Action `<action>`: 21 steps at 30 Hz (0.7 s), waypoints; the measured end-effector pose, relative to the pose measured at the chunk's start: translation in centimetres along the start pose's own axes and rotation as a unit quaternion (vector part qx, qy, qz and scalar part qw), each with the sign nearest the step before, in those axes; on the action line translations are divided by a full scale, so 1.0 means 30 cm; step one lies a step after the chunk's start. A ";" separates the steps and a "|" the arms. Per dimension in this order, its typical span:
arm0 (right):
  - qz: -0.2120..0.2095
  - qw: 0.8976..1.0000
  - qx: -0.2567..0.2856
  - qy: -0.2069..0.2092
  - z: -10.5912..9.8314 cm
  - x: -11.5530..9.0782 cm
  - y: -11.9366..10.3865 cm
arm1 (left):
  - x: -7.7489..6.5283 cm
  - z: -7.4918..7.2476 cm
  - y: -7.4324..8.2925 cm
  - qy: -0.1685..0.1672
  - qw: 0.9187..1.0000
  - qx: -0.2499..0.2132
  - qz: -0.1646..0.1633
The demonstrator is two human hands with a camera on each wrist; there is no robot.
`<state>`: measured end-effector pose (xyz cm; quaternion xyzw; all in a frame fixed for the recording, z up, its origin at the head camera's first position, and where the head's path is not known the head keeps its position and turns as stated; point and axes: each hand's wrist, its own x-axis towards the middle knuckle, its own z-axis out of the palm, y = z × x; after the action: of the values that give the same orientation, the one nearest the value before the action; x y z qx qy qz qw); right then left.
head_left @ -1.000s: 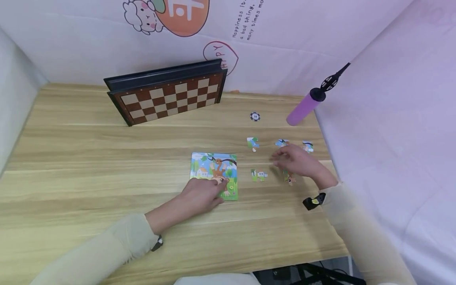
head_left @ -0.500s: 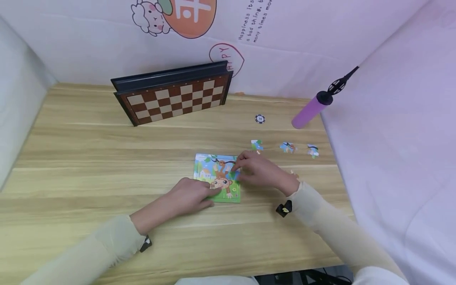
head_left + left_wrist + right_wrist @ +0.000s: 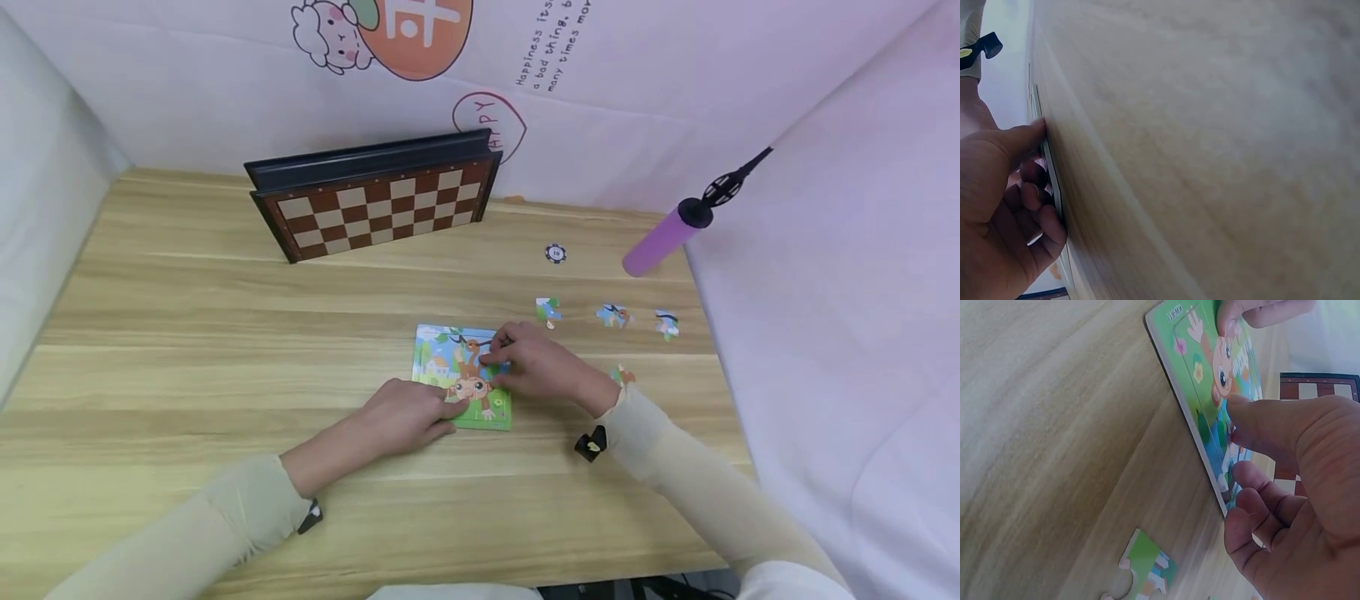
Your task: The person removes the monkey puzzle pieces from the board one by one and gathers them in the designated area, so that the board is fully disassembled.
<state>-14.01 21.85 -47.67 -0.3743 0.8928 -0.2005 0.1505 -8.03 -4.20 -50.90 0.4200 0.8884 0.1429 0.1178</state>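
A square jigsaw board with a monkey picture lies flat on the table. My left hand holds its near left part, one finger pressing on the picture and the thumb by the near edge; in the left wrist view the hand's other fingers are curled against the board's side. Over the board's right part, my right hand pinches at a puzzle piece mostly hidden under its fingertips. The right wrist view shows this hand's thumb and bent fingers on the picture.
Loose puzzle pieces lie to the right: one at left, a middle piece, a right piece and one by the sleeve. Farther back are a poker chip, a purple pump and a chessboard case.
My right hand has moved left from the loose pieces onto the board, then stayed there with small shifts. My left hand has slid slightly off the monkey's face, still on the board.
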 end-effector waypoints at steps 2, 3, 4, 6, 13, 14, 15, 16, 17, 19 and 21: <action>0.000 1.000 0.002 -0.002 0.002 -0.001 0.000 | 0.002 -0.002 0.003 -0.002 1.000 0.001 -0.001; -0.002 1.000 0.002 -0.002 0.003 0.000 0.001 | 0.003 -0.002 0.004 -0.003 1.000 0.000 -0.002; -0.003 1.000 0.001 -0.002 0.004 0.001 0.001 | 0.004 -0.002 0.004 -0.005 1.000 0.000 -0.004; -0.006 1.000 0.000 -0.002 0.005 0.002 0.000 | 0.007 -0.003 0.006 -0.009 1.000 -0.001 -0.007; -0.006 1.000 0.002 -0.002 0.006 0.003 0.003 | 0.011 -0.007 0.013 -0.013 1.000 -0.004 -0.013; -0.008 1.000 0.003 -0.001 0.005 0.003 0.003 | 0.011 -0.008 0.013 -0.011 1.000 -0.005 -0.013; -0.010 1.000 0.002 0.001 0.006 0.003 0.004 | 0.011 -0.009 0.014 -0.009 1.000 -0.008 -0.014; -0.013 1.000 0.003 0.002 0.005 0.003 0.004 | 0.010 -0.010 0.015 -0.008 1.000 -0.010 -0.015; -0.013 1.000 0.003 0.003 0.006 0.004 0.004 | 0.010 -0.010 0.015 -0.007 1.000 -0.011 -0.016; -0.016 1.000 0.005 0.004 0.005 0.005 0.004 | 0.011 -0.010 0.015 -0.007 1.000 -0.014 -0.020; -0.013 1.000 0.013 0.007 0.003 0.008 0.003 | 0.011 -0.007 0.015 -0.008 1.000 -0.013 -0.025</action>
<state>-14.18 21.72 -47.83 -0.3829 0.8861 -0.2162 0.1467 -7.97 -3.71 -50.58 0.3975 0.8955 0.1482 0.1343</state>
